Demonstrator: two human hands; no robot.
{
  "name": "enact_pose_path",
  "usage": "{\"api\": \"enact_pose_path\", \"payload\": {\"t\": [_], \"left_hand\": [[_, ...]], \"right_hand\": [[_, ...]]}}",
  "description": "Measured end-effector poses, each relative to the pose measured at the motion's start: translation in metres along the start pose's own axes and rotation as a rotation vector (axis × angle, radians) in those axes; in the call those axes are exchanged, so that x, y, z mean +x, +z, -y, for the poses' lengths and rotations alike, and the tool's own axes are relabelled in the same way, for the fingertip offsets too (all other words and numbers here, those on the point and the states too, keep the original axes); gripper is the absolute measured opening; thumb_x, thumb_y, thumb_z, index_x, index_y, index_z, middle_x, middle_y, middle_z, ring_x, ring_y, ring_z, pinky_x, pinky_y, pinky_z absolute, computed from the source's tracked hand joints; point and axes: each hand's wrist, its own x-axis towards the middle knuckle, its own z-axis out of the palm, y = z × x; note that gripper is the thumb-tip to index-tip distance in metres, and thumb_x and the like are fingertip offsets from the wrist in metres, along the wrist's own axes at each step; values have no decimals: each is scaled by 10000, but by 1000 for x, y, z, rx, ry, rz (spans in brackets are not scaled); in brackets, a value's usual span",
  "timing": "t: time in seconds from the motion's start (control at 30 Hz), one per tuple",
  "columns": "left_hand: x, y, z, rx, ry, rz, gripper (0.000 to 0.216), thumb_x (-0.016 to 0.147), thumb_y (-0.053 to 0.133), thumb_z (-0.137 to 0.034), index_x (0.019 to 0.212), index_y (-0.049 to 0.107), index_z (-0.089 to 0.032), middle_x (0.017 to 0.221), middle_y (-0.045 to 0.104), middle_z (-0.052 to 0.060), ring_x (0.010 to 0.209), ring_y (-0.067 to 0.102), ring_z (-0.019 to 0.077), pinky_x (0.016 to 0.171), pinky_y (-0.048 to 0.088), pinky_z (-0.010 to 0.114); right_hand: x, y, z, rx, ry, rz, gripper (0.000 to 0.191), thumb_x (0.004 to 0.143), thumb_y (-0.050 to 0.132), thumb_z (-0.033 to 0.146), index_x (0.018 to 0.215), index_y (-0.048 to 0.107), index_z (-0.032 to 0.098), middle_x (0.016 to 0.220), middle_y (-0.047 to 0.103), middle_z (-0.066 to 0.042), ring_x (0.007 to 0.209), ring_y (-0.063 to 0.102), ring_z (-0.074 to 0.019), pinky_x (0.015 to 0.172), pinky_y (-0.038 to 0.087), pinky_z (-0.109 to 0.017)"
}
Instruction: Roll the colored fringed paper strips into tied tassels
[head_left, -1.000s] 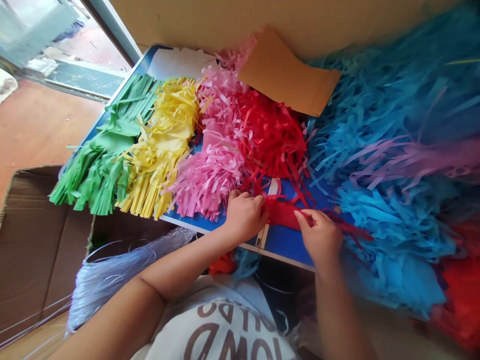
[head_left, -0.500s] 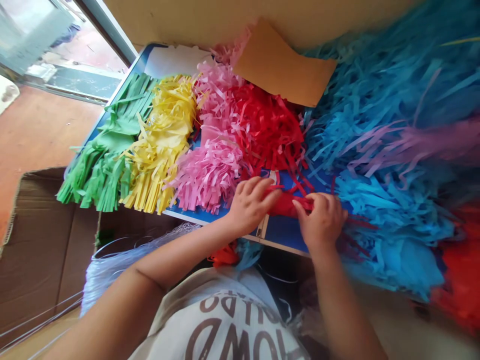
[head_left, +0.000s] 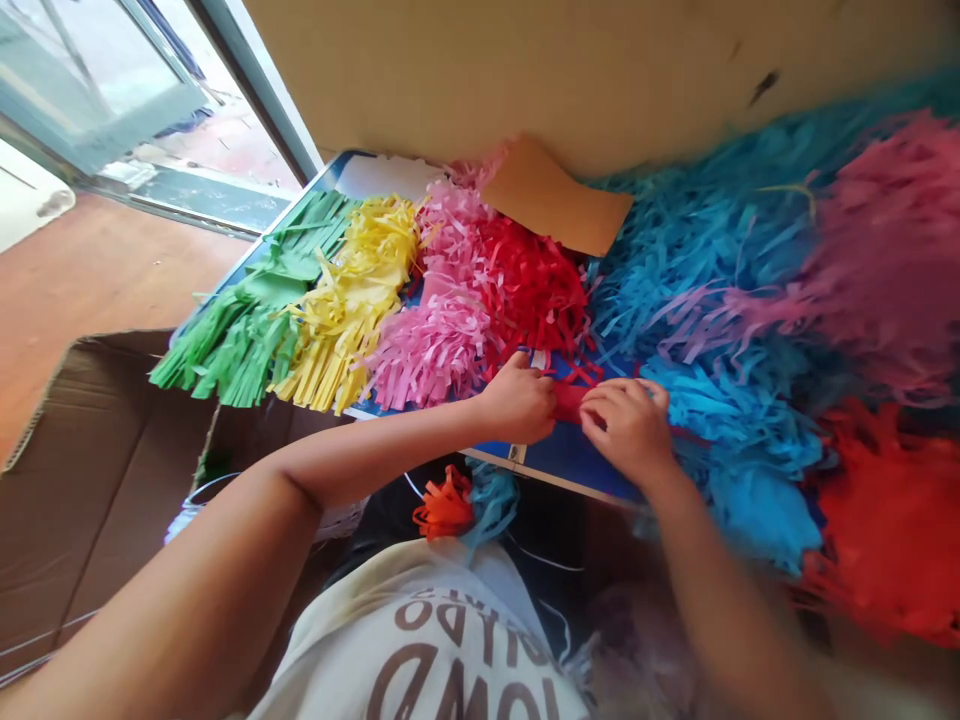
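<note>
A rolled strip of red fringed paper (head_left: 568, 402) lies low over the blue tabletop (head_left: 555, 455), near its front edge. My left hand (head_left: 521, 400) is closed on the strip's left end. The fingers of my right hand (head_left: 628, 418) are bent and pressed together on its right part, with thin red strands trailing out past them. Just behind my hands sits a heap of red fringed paper (head_left: 529, 285). Pink fringed paper (head_left: 439, 340) lies left of it, and light blue fringed paper (head_left: 742, 420) spreads beside my right hand.
Yellow (head_left: 352, 300) and green fringed paper (head_left: 240, 320) lie farther left. A brown sheet (head_left: 559, 195) rests over the back of the red heap, near the wall. An orange-red bundle (head_left: 892, 520) sits at right. Below the left edge stands an open cardboard box (head_left: 97, 480).
My left hand has gone from spread fingers to a closed grip on the red strip. My right hand has shifted its fingers along the strip. The whole view has tilted and shifted.
</note>
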Motion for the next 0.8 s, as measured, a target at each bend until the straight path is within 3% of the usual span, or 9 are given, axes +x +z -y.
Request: {"api": "enact_pose_path", "payload": {"t": [0.17, 0.3, 0.47, 0.6, 0.7, 0.8], "left_hand": [[1, 2, 2, -24, -7, -10, 209, 748, 572, -313, 728, 678, -134, 772, 665, 99, 732, 604, 238, 772, 303, 439], [1, 3, 3, -24, -44, -7, 215, 740, 586, -330, 759, 679, -137, 804, 675, 97, 741, 609, 242, 773, 315, 439], [-3, 2, 10, -2, -78, -37, 185, 831, 547, -265, 827, 695, -155, 820, 685, 80, 772, 608, 228, 809, 328, 440], [-1, -2, 12, 11, -112, -78, 230, 892, 511, -254, 799, 701, -166, 808, 687, 79, 799, 598, 224, 865, 328, 465], [-1, -6, 14, 15, -114, -103, 237, 912, 496, -244, 814, 701, -178, 813, 688, 76, 827, 594, 230, 895, 337, 487], [-17, -19, 24, 74, -148, -126, 242, 934, 472, -212, 920, 714, -216, 1035, 706, 92, 1005, 588, 268, 956, 338, 509]], "right_hand": [[13, -1, 13, -154, -174, 188, 163, 849, 576, 163, 788, 725, 188, 825, 716, -78, 891, 563, -235, 1006, 267, -498], [27, 9, 13, -253, -241, 224, 233, 830, 526, 88, 712, 706, 175, 735, 695, -84, 806, 547, -221, 955, 291, -459], [34, 3, 0, -90, -89, 150, 131, 810, 581, 206, 708, 662, 190, 760, 707, -38, 813, 582, -201, 876, 284, -417], [35, -3, 11, -84, -21, 64, 113, 850, 593, 269, 862, 673, 191, 867, 721, -62, 893, 584, -229, 896, 265, -425], [35, 1, 22, -136, -17, 22, 139, 890, 557, 210, 818, 673, 183, 803, 713, -61, 869, 573, -224, 894, 264, -428], [30, 4, 23, -132, 8, -78, 236, 933, 495, 157, 802, 687, 198, 782, 723, -31, 884, 582, -210, 899, 260, -423]]}}
